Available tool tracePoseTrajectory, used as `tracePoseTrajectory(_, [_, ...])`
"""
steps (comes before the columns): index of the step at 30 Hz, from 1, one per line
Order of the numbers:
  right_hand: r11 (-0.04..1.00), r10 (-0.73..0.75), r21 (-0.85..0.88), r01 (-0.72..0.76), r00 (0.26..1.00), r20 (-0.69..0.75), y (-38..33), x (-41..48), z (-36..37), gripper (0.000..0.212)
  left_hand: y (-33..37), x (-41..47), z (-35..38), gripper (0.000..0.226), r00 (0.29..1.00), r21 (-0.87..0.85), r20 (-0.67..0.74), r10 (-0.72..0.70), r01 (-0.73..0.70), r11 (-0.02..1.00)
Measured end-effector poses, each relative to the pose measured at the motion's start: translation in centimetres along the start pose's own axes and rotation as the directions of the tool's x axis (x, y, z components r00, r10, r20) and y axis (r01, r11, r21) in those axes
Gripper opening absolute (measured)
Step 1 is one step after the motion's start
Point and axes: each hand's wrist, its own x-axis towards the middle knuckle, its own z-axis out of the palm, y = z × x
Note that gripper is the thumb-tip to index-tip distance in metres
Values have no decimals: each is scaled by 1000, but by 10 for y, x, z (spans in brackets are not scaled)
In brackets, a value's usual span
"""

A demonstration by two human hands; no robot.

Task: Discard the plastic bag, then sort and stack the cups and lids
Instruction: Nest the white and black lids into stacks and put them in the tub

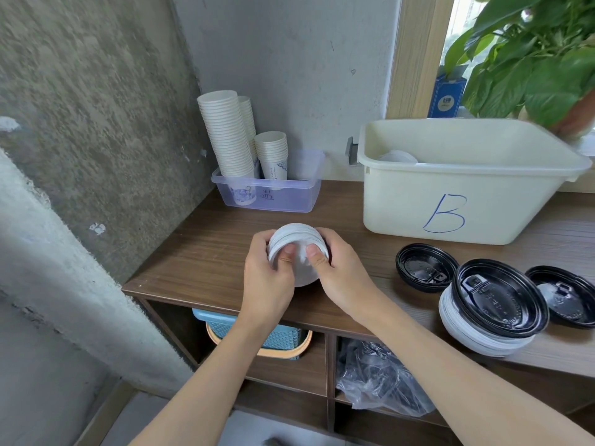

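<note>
Both hands clasp a stack of white round plastic lids [297, 239], held on edge low over the brown wooden shelf top [206, 252]. Whether its lower edge touches the wood cannot be told. The left hand [267, 275] curls round the stack's left side. The right hand [338, 272] wraps the right side. Each thumb presses on the near face, so the two thumbs sit close together.

To the right on the same top, a lone black round plastic lid [425, 267] lies flat. Beside it, a second pile of white lids [476, 342] carries a tilted black lid [499, 297]. A third black lid [566, 297] lies at the picture's right edge, partly tucked behind the tilted one.

Behind these stands a cream plastic tub [450, 188] marked with a blue B, with a single white lid [397, 156] showing inside.

At the back, against the grey wall, a clear plastic bin [289, 197] holds a tall stack of white paper cups [225, 133]. Another tall stack stands behind it and a short stack of paper cups [272, 152] to its right.

Under the top, the right compartment holds a crumpled clear plastic bag [380, 381]. The left compartment holds a blue woven basket [257, 333] with an orange rim.

A green leafy plant [531, 59] and a blue carton [447, 94] stand by the window.
</note>
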Motion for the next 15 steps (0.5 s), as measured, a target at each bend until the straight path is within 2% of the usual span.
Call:
tracePoseTrajectory(5, [999,39,32,-39,999,-9,-2,-2,-5,11,2,-1,1,40,991,10,121,47,-48,999])
tracePoseTrajectory(12, [1000,11,-20,-12,1000,-21,0,0,-3,14,2,-6,7,18,995,54,45,94,-96,994])
tracePoseTrajectory(15, [999,-10,-35,9,999,-50,-1,0,-2,14,7,-9,9,22,995,63,22,101,-103,993])
